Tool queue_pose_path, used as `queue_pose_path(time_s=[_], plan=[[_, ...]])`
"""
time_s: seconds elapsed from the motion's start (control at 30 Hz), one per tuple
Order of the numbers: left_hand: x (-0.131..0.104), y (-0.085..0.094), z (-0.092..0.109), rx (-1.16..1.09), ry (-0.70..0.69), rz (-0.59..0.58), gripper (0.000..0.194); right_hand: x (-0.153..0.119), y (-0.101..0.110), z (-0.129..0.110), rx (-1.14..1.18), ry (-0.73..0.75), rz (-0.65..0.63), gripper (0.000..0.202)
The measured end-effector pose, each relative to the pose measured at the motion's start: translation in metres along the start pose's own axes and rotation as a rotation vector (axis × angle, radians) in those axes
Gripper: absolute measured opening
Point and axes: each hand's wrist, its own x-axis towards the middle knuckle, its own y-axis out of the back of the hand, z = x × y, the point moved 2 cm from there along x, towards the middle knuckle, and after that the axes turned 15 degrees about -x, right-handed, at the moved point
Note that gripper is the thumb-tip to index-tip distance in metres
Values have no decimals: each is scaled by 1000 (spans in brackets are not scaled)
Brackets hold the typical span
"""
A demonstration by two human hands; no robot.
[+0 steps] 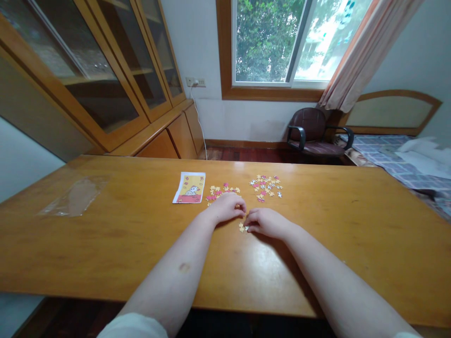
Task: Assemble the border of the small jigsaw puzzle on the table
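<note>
My right hand [268,222] rests low over the table with its fingertips pinched at a whitish jigsaw puzzle piece [247,228]. Touching or right beside that piece lies a yellow puzzle piece [241,227]. Just up and to the left, my left hand [228,207] is curled, thumb and fingers drawn together; whatever they may hold is hidden. Behind it spreads a loose group of yellow and pink puzzle pieces [225,188], partly covered by the hand. A second group of puzzle pieces [266,185] lies farther right.
A picture card [190,188] with a white animal on yellow and pink lies left of the pieces. Clear plastic wrapping [75,197] is on the left of the wooden table [141,249]. Beyond the table stand a cabinet [165,126], an office chair [312,131] and a bed [384,150].
</note>
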Motion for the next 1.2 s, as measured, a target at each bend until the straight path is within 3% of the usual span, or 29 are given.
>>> queue_pose_path(time_s=[0.13,0.27,0.47,0.63,0.8,1.03,1.2], plan=[[2,1,-7,138,13,126,5,-1,1,3,32,-31,23,11],[0,0,-10,196,-48,69,8,-1,2,15,-25,-107,145,7],[-3,1,-11,177,-67,16,11,0,4,33,-255,-280,334,16],[-2,3,-9,160,6,121,21,3,3,30,-333,-325,326,19],[-1,8,-11,192,172,383,27,9,-3,20,-308,-199,279,24],[3,5,-15,188,174,393,26,7,2,0,-212,14,272,35],[3,8,-17,168,215,432,29,4,0,-17,-96,196,205,21]])
